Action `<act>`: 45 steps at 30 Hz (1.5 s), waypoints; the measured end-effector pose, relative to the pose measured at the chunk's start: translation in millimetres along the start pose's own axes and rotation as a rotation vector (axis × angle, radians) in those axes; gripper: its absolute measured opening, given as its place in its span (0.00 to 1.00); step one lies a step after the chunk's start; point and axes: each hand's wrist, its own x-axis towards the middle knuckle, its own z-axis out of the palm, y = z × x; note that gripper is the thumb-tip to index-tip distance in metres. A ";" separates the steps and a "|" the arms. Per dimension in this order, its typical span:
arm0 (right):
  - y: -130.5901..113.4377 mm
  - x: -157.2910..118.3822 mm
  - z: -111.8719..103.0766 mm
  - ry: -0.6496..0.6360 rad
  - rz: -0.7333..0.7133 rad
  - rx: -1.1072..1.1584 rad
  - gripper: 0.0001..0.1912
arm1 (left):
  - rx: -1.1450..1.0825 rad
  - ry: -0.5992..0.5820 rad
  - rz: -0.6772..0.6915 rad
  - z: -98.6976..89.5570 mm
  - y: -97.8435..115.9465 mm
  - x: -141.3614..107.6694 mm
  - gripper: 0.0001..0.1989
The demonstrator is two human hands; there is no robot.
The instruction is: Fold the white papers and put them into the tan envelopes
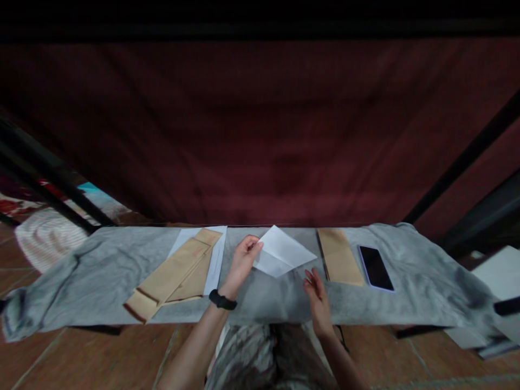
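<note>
My left hand [247, 258], with a dark band on its wrist, pinches the left edge of a folded sheet of white paper [283, 251]. The paper is tilted, with a crease across it and a pointed corner toward the right. Just below that right corner is my right hand [317, 297], its fingers apart and nothing in them. To the left, folded brown paper bags [174, 273] lie over white sheets [215, 271]. Close to my right hand lies a stack of brown paper [340, 257].
A phone with a purple edge [376, 267] lies right of the brown stack. A grey cloth [122, 254] covers the narrow table. Behind it hangs a dark red fabric [260, 135], with black metal bars [459, 162] at the sides. White boxes [504, 271] stand low at the right.
</note>
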 end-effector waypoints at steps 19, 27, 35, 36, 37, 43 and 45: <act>1.9 -16.4 5.7 -0.494 -0.282 -0.384 0.28 | 0.229 -0.011 -0.037 -40.2 -93.6 -147.8 0.12; -5.9 -13.1 -2.1 -0.390 -0.426 -0.672 0.30 | 0.294 -0.023 0.017 -22.7 -89.6 -129.8 0.14; 13.9 -14.6 -13.7 -0.387 -0.424 -0.720 0.32 | 0.308 -0.167 0.051 -27.5 -97.9 -141.5 0.15; 12.3 -11.8 -12.0 -0.381 -0.412 -0.710 0.29 | 0.289 -0.170 0.042 -28.8 -96.7 -141.6 0.14; 10.0 -8.2 -9.6 -0.374 -0.404 -0.700 0.26 | 0.273 -0.161 0.030 -29.4 -95.1 -140.8 0.14; -1.0 12.0 10.7 -0.304 -0.412 -0.750 0.14 | 0.284 0.025 -0.060 -16.6 -90.9 -128.7 0.17; -0.6 13.8 16.0 -0.265 -0.415 -0.805 0.15 | 0.339 0.079 -0.055 -9.9 -94.1 -125.9 0.17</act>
